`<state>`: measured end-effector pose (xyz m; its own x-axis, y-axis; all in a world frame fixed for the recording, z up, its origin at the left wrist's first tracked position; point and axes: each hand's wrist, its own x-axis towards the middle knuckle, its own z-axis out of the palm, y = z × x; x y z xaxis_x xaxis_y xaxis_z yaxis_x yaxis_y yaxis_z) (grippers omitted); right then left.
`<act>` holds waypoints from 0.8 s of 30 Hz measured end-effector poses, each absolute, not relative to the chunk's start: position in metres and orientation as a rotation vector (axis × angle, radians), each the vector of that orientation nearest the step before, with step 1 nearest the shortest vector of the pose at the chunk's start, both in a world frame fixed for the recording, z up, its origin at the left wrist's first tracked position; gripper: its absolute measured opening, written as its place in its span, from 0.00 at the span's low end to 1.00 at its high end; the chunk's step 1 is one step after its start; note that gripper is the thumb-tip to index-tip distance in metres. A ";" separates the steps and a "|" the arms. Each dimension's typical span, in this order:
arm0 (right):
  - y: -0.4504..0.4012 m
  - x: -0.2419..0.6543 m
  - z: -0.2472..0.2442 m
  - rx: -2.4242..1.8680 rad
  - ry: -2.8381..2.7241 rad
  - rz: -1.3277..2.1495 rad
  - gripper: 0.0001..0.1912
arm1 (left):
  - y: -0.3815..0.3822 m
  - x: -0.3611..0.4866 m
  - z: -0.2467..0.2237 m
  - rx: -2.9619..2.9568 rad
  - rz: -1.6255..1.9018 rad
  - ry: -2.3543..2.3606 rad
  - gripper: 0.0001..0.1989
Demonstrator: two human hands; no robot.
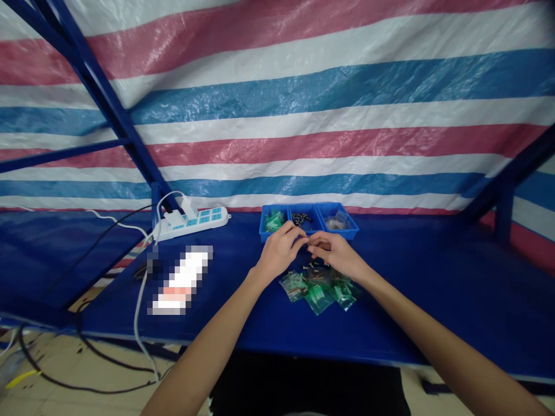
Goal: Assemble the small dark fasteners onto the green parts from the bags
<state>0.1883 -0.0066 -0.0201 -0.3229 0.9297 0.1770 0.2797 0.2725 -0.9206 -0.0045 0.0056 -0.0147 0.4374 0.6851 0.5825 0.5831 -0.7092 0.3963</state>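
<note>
My left hand (281, 247) and my right hand (339, 252) meet fingertip to fingertip just in front of the blue trays. Both are closed in a pinch, and whatever sits between the fingers is too small to make out. Below them lie several small clear plastic bags (318, 296) with green and white pieces and what look like screws inside. A few loose screws (313, 264) rest between the hands and the bags. Behind the hands stand a left tray (263, 230) with green pieces, a middle tray (309, 208) with small dark parts, and a right tray (353, 230) with clear bags.
A white power strip (191, 226) with plugs stands at the back left, its cables running off the left edge. A blurred-out bright rectangle (184, 280) lies on the blue table (433, 289). Blue metal posts (130, 133) and a striped plastic sheet (303, 104) rise behind.
</note>
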 end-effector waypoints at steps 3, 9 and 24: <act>-0.007 0.187 -0.020 -1.136 -1.769 0.998 0.12 | 0.005 -0.004 -0.014 2.519 1.121 1.119 0.08; -0.005 0.189 -0.022 -1.143 -1.582 1.091 0.17 | 0.001 -0.003 -0.011 2.531 1.035 1.041 0.21; -0.008 0.189 -0.016 -1.077 -1.599 0.981 0.14 | 0.005 0.001 -0.017 2.498 1.159 1.056 0.10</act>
<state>0.1890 -0.0079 -0.0162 -0.1719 0.9498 0.2613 0.1971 0.2931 -0.9355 0.0008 0.0046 -0.0171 0.4403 0.6759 0.5910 0.5257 -0.7277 0.4406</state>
